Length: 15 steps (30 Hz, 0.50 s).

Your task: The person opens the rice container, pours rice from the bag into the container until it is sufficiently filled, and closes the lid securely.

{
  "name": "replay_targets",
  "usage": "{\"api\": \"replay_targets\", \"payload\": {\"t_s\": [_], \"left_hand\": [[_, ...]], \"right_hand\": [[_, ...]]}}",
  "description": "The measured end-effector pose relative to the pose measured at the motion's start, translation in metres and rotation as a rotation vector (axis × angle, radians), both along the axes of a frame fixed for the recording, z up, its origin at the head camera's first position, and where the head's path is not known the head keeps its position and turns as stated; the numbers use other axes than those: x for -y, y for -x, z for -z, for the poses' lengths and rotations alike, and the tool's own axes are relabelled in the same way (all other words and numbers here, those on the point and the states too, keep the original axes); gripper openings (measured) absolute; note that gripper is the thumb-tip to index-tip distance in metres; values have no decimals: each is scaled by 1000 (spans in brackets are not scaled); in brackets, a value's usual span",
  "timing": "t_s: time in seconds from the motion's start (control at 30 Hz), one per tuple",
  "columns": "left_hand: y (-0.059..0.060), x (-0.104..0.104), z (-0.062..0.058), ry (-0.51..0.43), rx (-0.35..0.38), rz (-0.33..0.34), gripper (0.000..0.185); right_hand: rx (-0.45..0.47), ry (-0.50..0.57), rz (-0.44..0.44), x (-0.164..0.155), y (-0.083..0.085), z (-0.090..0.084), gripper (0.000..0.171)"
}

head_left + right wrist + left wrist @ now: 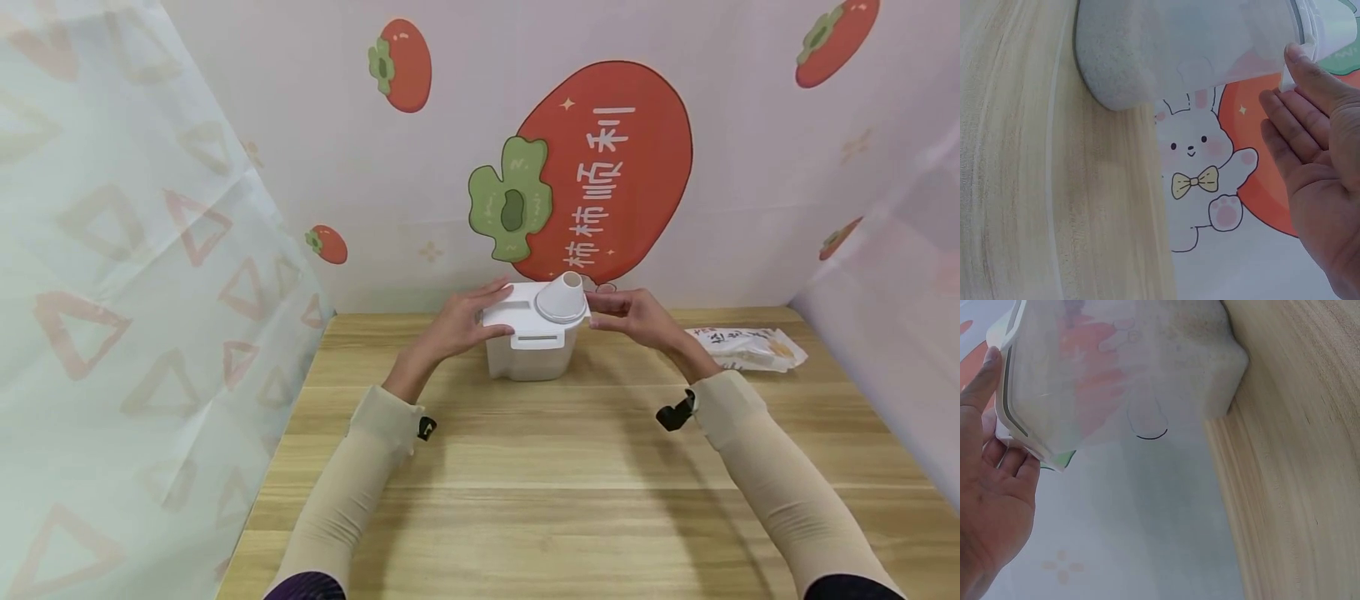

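Note:
A white translucent container (pixel 528 360) stands on the wooden table (pixel 525 475) near the back wall. Its white lid (pixel 517 315) carries a white funnel-shaped cap (pixel 562 298) on the right. My left hand (pixel 457 325) grips the lid's left end, fingers lying on top and thumb at the front side. In the left wrist view that left hand (pixel 997 506) meets the rim of the container (pixel 1122 369). My right hand (pixel 633 317) touches the lid's right edge beside the cap. The right wrist view shows this right hand (pixel 1316 162) with straight fingers, thumb tip at the container (pixel 1179 44) rim.
A white printed packet (pixel 750 347) lies on the table to the right of the container. A wall with persimmon pictures (pixel 600 167) closes the back, and patterned sheets (pixel 112 292) close the left and right sides.

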State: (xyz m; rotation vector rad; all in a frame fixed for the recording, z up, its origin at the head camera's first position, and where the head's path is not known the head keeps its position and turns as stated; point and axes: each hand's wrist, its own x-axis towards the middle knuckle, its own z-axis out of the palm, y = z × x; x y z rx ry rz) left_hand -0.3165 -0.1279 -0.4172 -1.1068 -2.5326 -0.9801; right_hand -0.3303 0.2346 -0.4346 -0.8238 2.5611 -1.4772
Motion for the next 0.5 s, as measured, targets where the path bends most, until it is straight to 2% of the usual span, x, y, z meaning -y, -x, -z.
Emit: {"api": "replay_targets", "payload": {"t_s": [0.5], "left_hand": [[-2,-1,1,-9,24,-8,75]], "right_hand": [[14,93,6,3,-1,8,51]]}}
